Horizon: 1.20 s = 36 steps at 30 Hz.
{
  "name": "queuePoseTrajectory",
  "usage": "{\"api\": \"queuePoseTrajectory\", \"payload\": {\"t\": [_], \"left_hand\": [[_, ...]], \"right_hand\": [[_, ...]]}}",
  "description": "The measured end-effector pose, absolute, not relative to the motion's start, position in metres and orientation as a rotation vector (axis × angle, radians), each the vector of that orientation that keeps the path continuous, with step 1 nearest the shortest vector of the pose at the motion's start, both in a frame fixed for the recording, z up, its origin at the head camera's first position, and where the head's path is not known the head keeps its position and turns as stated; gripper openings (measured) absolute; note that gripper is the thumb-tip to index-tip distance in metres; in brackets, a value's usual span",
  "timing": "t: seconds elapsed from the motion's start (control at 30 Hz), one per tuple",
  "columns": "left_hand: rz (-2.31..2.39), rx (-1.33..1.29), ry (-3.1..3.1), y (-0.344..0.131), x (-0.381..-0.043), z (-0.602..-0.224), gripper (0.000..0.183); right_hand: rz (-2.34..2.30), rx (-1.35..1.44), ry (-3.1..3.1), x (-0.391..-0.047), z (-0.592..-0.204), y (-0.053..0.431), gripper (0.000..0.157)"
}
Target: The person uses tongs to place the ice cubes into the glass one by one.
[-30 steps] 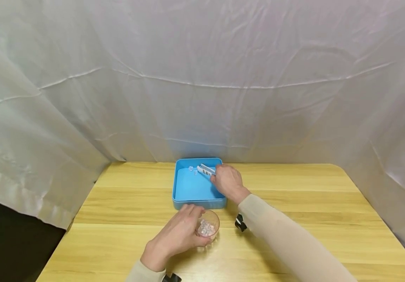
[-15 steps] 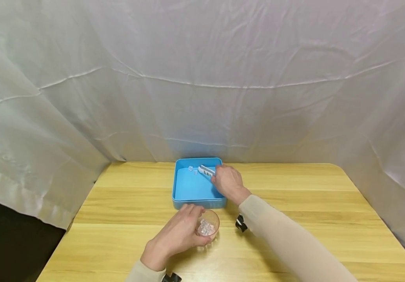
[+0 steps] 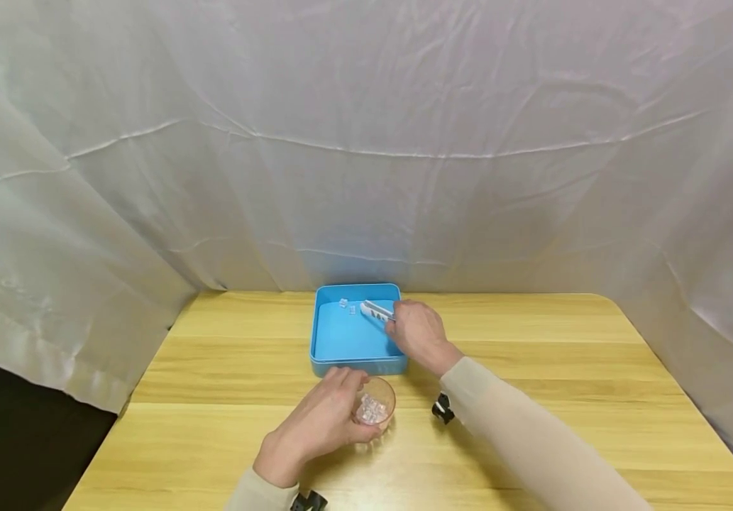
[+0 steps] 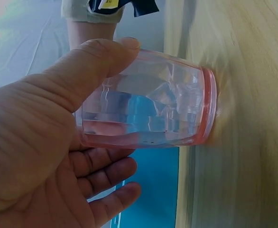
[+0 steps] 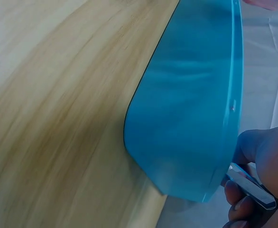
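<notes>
My left hand [image 3: 318,419] grips a small clear cup [image 4: 143,102] with a pinkish tint, thumb on one side and fingers on the other. The cup stands upright on the table, with several clear cubes [image 3: 372,409] at its bottom. Over the blue tray [image 3: 347,344], my right hand [image 3: 422,335] holds a pair of tongs [image 3: 376,313] with pale tips pointing left. Two small clear pieces [image 3: 343,303] lie in the tray's far left part, just left of the tips. I cannot tell whether the tongs pinch a cube. In the right wrist view the tray wall [image 5: 186,95] hides the tips.
The wooden table [image 3: 532,397] extends to both sides of the tray. A pale curtain [image 3: 366,177] hangs close behind the tray and along both sides. The cup stands just in front of the tray's near wall.
The tongs have drawn slightly right, away from the two clear pieces, and their tips have come closer together. My left hand and the cup stay in place.
</notes>
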State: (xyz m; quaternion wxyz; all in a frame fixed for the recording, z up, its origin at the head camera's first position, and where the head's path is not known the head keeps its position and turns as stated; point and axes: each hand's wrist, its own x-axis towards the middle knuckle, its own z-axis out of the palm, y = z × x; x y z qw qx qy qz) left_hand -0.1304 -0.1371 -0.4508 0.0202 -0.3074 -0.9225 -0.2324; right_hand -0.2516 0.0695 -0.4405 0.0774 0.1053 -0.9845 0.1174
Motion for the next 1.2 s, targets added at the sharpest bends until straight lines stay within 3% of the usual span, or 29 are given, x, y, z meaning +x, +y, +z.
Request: {"api": "queuePoseTrajectory", "payload": {"t": [0.63, 0.87, 1.2], "left_hand": [[-0.733, -0.949, -2.866, -0.14, -0.131, -0.451, 0.069], [-0.727, -0.941, -2.874, -0.139, -0.13, -0.45, 0.069], [-0.728, -0.955, -2.872, -0.138, -0.131, -0.449, 0.071]], "right_hand": [[0.466, 0.398, -2.85, -0.229, -0.431, 0.089, 0.019], [0.483, 0.443, -2.798, -0.211, -0.428, 0.096, 0.023], [0.577, 0.465, -2.712, -0.177, -0.417, 0.11, 0.016]]}}
